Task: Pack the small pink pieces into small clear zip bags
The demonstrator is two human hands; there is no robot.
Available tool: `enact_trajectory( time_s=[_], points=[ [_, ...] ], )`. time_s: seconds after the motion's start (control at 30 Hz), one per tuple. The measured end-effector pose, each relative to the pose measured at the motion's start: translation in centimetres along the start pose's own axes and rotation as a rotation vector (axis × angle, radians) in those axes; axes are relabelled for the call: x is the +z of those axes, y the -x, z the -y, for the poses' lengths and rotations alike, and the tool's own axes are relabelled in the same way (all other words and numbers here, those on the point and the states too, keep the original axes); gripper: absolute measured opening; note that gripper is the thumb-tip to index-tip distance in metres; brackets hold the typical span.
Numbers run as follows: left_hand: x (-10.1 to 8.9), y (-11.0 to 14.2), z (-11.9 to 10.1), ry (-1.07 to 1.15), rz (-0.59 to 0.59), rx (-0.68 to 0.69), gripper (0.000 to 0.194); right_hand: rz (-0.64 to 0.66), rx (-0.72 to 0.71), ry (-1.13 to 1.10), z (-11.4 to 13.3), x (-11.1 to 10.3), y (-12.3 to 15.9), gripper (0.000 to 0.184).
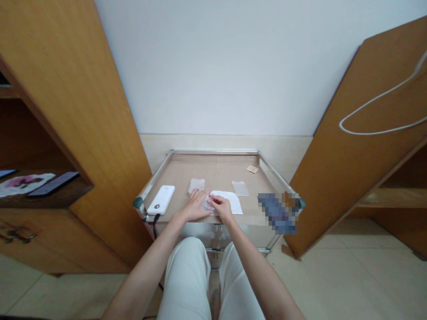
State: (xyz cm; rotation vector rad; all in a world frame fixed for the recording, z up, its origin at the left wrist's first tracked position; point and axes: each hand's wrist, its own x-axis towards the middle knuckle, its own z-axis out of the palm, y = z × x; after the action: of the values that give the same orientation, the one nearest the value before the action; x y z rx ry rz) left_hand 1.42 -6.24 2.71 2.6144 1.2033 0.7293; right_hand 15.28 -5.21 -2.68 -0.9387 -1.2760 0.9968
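Left hand and right hand meet on a white sheet atop a steel-framed cart.
A white power bank lies leftmost, then a clear packet behind the left hand. The hands sit together at the sheet's left end; any grip cannot be told. Another clear packet and a blurred object lie rightward.

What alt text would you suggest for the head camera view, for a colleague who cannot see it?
A seated person's left hand and right hand meet over a white sheet on a steel-framed cart topped with cardboard. A white power bank lies to the left and two clear packets lie beyond the hands, between open wooden cabinet doors.
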Motion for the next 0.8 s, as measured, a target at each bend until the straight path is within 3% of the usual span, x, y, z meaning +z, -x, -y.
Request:
enact_trajectory(
  time_s=[0.23,0.57,0.8],
  points=[
    [-0.6,-0.4,1.8,0.043,0.116,-0.010,0.064,0.054,-0.026,0.003,0.0,-0.1,0.0,0.024],
    [-1.8,-1.5,1.7,0.187,0.278,-0.086,0.062,0.046,-0.045,0.055,0.0,-0.3,0.0,0.021],
    [-2.2,-2.0,1.3,0.221,0.275,-0.132,0.057,0.040,-0.055,0.095,0.5,-0.3,0.1,0.024]
  ],
)
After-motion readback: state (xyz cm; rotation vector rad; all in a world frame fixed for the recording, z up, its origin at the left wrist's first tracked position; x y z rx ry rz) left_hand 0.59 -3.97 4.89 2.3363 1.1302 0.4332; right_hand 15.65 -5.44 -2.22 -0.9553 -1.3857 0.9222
